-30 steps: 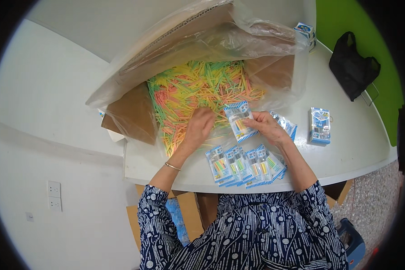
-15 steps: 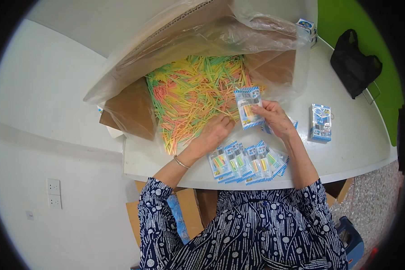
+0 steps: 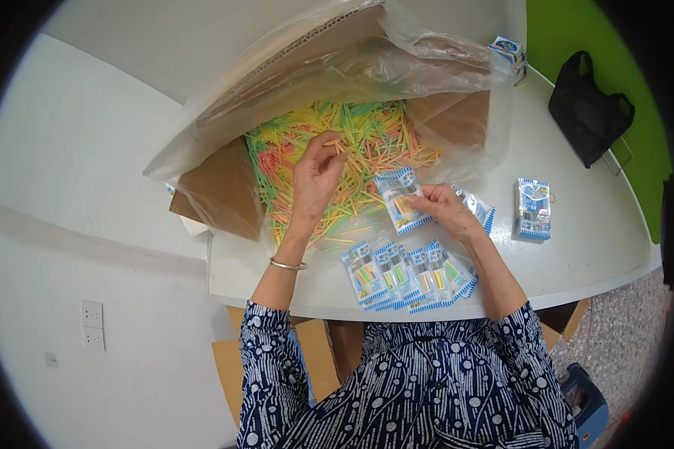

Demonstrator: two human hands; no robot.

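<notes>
Thin pastel sticks (image 3: pixel 382 138) in yellow, green, pink and orange fill an open, plastic-lined cardboard box tipped toward me. Over this pile my left hand (image 3: pixel 317 179) is closed, thumb and fingertips pinching thin sticks; how many I cannot tell. My right hand (image 3: pixel 449 212) grips a small blue-and-white packet (image 3: pixel 402 202) by its right side, just in front of the heap. Coloured sticks show through the packet's clear window. Below it, several filled packets (image 3: pixel 397 277) lie overlapping near the table's front edge. More packets (image 3: pixel 475 208) lie partly behind my right hand.
To the right, a banded stack of packets (image 3: pixel 533 209) rests on the white table (image 3: pixel 599 247). A black bag (image 3: pixel 590 108) lies at the far right edge, and another small stack (image 3: pixel 508 51) stands behind the box. The box's cardboard flap (image 3: pixel 221 187) sticks out left.
My left hand has moved up and left, from beside the packet to over the middle of the pile. My right hand has lowered slightly left with the packet.
</notes>
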